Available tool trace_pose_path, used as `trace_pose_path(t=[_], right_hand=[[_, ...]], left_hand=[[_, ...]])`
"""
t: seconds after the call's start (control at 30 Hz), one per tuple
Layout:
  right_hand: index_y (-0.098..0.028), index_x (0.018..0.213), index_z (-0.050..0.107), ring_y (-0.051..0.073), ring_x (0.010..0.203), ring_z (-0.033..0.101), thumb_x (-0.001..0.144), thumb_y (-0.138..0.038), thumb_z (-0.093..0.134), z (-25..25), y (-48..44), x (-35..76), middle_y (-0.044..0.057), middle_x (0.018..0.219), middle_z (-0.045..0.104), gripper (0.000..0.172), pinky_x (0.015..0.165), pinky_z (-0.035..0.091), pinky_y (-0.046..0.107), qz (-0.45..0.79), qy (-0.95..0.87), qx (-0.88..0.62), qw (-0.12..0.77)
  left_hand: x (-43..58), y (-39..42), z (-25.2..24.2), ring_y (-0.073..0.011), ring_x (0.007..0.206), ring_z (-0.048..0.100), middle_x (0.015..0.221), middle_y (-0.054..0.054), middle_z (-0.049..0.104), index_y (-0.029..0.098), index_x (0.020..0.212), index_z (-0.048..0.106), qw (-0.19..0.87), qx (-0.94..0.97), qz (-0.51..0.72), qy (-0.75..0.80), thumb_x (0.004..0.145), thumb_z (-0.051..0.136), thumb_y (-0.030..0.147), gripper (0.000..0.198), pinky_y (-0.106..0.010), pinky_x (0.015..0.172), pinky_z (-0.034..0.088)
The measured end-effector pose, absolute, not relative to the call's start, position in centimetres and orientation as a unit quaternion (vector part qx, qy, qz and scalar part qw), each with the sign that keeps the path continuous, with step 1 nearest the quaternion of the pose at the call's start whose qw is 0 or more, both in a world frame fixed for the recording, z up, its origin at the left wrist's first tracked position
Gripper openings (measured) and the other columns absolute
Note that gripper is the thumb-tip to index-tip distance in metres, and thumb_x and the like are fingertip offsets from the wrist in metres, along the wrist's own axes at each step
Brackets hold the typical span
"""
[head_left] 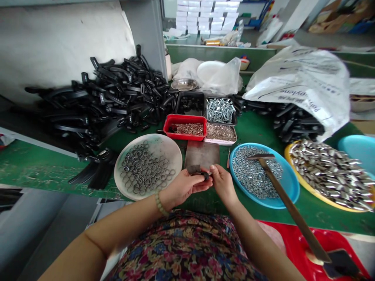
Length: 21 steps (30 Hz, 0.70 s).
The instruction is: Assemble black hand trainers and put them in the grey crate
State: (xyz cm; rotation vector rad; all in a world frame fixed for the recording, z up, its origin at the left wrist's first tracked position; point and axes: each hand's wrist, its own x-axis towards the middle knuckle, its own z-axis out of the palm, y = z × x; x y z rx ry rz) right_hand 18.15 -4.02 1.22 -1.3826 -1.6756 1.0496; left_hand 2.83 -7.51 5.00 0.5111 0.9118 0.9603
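Observation:
Just in front of my body, my left hand (185,186) is closed around a small black part (206,175), its thumb lying along the top. My right hand (223,182) meets it from the right, thumb and forefinger pinched at the part's end on something small and pale that I cannot make out. Beyond both hands a flat metal plate (202,153) lies on the green bench. Left of them is a white round tray (119,171) of metal rings (143,168). A blue tray (293,195) of small nuts (249,168) stands to the right.
A hammer (288,201) lies across the blue tray, its handle jutting past the bench edge. Behind the plate sit a red box (184,136) of pins and a bin of screws (220,110). Black handles (131,89) are heaped at left; a yellow tray (318,191) of metal sleeves stands right.

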Motion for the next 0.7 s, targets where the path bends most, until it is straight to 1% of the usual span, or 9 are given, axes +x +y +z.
trace_pose_path(t=[0.07,0.13,0.2,0.23,0.33,0.4,0.47,0.57,0.7], right_hand=[[-0.018,0.093,0.058,0.014,0.053,0.052,0.086,-0.051,0.052,1.5,-4.8,17.6,-0.001,0.061,0.055,0.035,0.052,0.04,0.025,0.361,-0.691,-0.529,0.334],[-0.02,0.108,0.057,0.016,0.063,0.059,0.085,-0.044,0.056,1.8,-5.6,17.1,0.001,0.074,0.063,0.033,0.061,0.046,0.027,0.378,-0.725,-0.488,0.304],[-0.022,0.104,0.058,0.017,0.07,0.063,0.088,-0.039,0.052,1.9,-6.1,16.9,0.003,0.082,0.066,0.025,0.067,0.049,0.029,0.453,-0.71,-0.452,0.294],[-0.022,0.101,0.058,0.017,0.071,0.065,0.09,-0.039,0.049,1.9,-6.2,16.9,0.003,0.083,0.066,0.022,0.068,0.05,0.029,0.5,-0.677,-0.444,0.307],[-0.021,0.101,0.054,0.016,0.068,0.066,0.089,-0.041,0.05,1.6,-5.8,17.2,0.003,0.082,0.066,0.023,0.065,0.054,0.03,0.605,-0.545,-0.436,0.384],[-0.022,0.102,0.053,0.016,0.072,0.067,0.085,-0.039,0.057,1.2,-5.3,17.4,0.002,0.085,0.066,0.025,0.069,0.055,0.03,0.622,-0.507,-0.423,0.42],[-0.023,0.099,0.054,0.014,0.073,0.066,0.082,-0.036,0.062,1.0,-5.1,17.5,0.001,0.085,0.065,0.023,0.072,0.054,0.029,0.622,-0.512,-0.41,0.428],[-0.023,0.097,0.056,0.014,0.077,0.066,0.085,-0.034,0.059,0.8,-5.0,17.4,0.001,0.088,0.065,0.016,0.075,0.054,0.028,0.606,-0.543,-0.401,0.422],[-0.024,0.101,0.057,0.014,0.085,0.066,0.09,-0.025,0.05,1.4,-5.6,17.9,0.002,0.094,0.066,0.013,0.08,0.052,0.028,0.518,-0.645,-0.399,0.395]], left_hand=[[2.4,-7.4,4.5,-0.017,0.081,0.066,0.088,-0.006,0.07,0.015,0.095,0.064,0.672,0.354,0.432,0.486,0.077,0.062,0.023,0.02,-0.031,0.082,0.052],[1.0,-7.4,4.1,-0.0189,0.086,0.066,0.09,-0.006,0.07,0.016,0.1,0.063,0.577,0.488,0.388,0.529,0.079,0.059,0.024,0.022,-0.031,0.083,0.051],[-1.5,-7.4,3.7,-0.0198,0.092,0.065,0.093,-0.006,0.071,0.018,0.108,0.061,0.494,0.59,0.325,0.549,0.083,0.054,0.026,0.027,-0.032,0.088,0.049],[-3.1,-7.2,3.5,-0.0205,0.095,0.064,0.095,-0.006,0.071,0.017,0.109,0.061,0.441,0.629,0.297,0.566,0.085,0.052,0.027,0.028,-0.033,0.091,0.047],[-8.5,-6.2,2.7,-0.0248,0.106,0.057,0.108,-0.012,0.066,0.013,0.099,0.066,0.217,0.709,0.217,0.635,0.086,0.045,0.021,0.025,-0.041,0.101,0.039],[-11.2,-5.1,2.0,-0.0243,0.106,0.056,0.11,-0.012,0.065,0.013,0.095,0.067,0.138,0.737,0.155,0.643,0.083,0.041,0.012,0.029,-0.041,0.101,0.039],[-12.5,-4.1,1.3,-0.0238,0.102,0.057,0.105,-0.011,0.067,0.015,0.095,0.068,0.117,0.755,0.105,0.637,0.081,0.041,0.01,0.031,-0.039,0.099,0.041],[-12.5,-2.7,0.7,-0.0277,0.1,0.058,0.1,-0.014,0.067,0.015,0.092,0.069,0.1,0.76,0.068,0.639,0.084,0.045,0.019,0.026,-0.041,0.097,0.042],[-11.5,-1.8,1.2,-0.029,0.1,0.059,0.103,-0.017,0.065,0.011,0.091,0.066,0.119,0.72,0.1,0.677,0.083,0.048,0.028,0.026,-0.039,0.096,0.042]])
